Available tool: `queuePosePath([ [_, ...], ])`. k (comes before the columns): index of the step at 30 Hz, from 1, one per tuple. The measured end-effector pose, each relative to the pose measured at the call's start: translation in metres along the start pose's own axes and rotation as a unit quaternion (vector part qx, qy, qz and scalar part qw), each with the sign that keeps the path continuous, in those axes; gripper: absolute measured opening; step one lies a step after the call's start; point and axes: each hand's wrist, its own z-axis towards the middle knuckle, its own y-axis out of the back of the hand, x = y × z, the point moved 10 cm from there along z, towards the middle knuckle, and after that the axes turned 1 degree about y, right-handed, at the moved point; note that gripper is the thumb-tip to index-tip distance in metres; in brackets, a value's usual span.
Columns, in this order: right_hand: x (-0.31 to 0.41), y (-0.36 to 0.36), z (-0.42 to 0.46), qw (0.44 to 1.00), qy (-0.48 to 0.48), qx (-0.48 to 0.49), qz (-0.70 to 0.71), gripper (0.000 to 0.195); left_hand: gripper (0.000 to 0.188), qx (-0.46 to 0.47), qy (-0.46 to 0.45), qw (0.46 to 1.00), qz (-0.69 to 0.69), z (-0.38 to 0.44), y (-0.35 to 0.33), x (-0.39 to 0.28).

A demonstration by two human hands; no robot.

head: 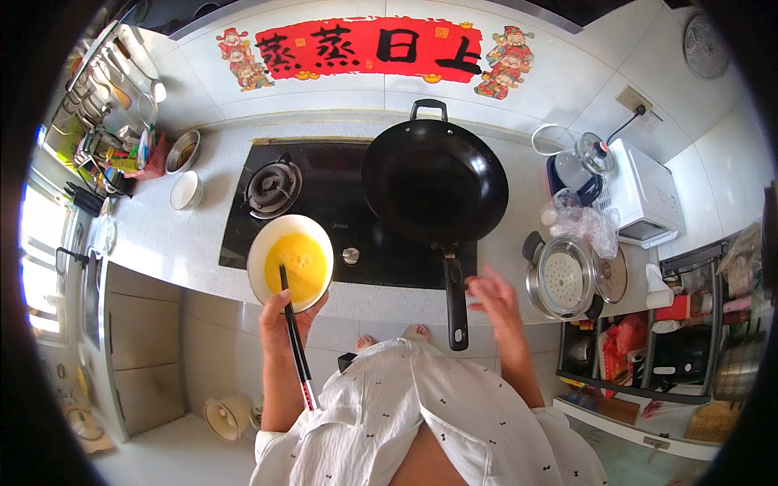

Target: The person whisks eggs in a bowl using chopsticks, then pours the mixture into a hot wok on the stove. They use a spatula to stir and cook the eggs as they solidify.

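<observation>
My left hand holds a white bowl over the front left of the cooktop. Beaten egg, yellow with some froth, lies in it. A pair of dark chopsticks leans in the bowl, tips in the egg, held against the rim by my left thumb. My right hand is slightly blurred and holds nothing, its fingers apart just right of the wok's black handle. The black wok sits on the right side of the gas cooktop, with no food visible inside.
A bare burner is at the cooktop's left. Further left stand a small white bowl and a metal bowl. On the right are a steamer pot, a glass lid, plastic bags and a white appliance.
</observation>
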Motion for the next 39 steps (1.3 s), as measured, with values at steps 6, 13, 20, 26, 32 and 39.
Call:
queuePosePath([
  [6,0.111,-0.080,-0.049,0.931,0.320,0.112,-0.134,0.052,0.053,0.013,0.028,0.999,0.030,0.012,-0.008,0.018],
  [13,0.120,-0.231,-0.138,0.712,0.542,0.330,-0.301,0.067,0.042,0.002,0.048,0.998,0.040,0.022,0.005,0.040],
  [20,0.129,-0.229,-0.126,0.760,0.530,0.314,-0.207,0.030,0.045,-0.006,0.083,0.996,0.018,0.016,-0.002,0.057],
  [26,0.164,-0.192,-0.107,0.800,0.510,0.259,-0.181,0.019,0.050,-0.002,0.027,0.999,0.045,0.024,-0.005,0.052],
  [32,0.176,-0.150,-0.069,0.854,0.452,0.232,-0.109,0.013,0.061,0.023,0.032,0.996,0.079,0.017,-0.024,0.058],
  [39,0.146,-0.132,-0.040,0.911,0.267,0.304,-0.084,0.013,0.075,0.022,0.034,0.994,0.097,0.024,-0.022,0.069],
])
